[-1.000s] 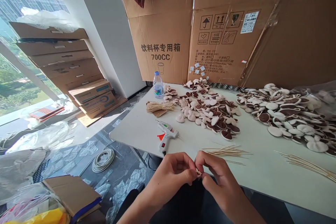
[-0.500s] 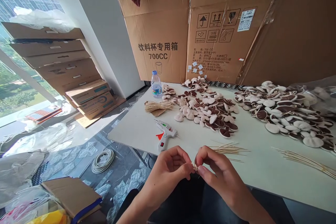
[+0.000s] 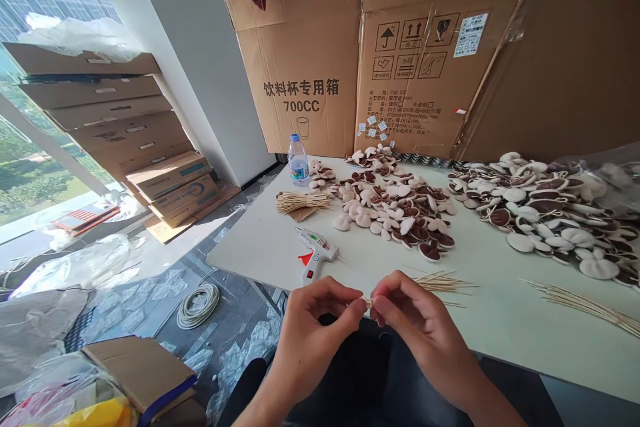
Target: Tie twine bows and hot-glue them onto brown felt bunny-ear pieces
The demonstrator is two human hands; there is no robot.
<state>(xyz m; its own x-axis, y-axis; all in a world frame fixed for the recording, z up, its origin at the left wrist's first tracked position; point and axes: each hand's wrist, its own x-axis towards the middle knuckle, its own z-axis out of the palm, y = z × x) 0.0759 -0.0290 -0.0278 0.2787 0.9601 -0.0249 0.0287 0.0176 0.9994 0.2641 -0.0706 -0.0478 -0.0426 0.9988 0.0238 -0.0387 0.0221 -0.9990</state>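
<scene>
Over my lap at the table's near edge, my left hand and my right hand meet fingertip to fingertip. Between them they pinch a small cream-coloured piece, perhaps knotted cord; most of it is covered by the fingers. Just beyond my left hand lies a white glue gun with a red trigger. Past my right hand rests a loose bunch of thin wooden sticks. Farther back is a pile of brown and cream plush pieces.
On the white table stand a water bottle and a stick bundle. A second plush heap and more sticks lie right. Cardboard walls the back. A cable coil and plastic bags litter the floor.
Both hands have risen slightly, with the fingertips still together on the small cream piece. A little more of it shows between them. The things on the table have stayed put.
</scene>
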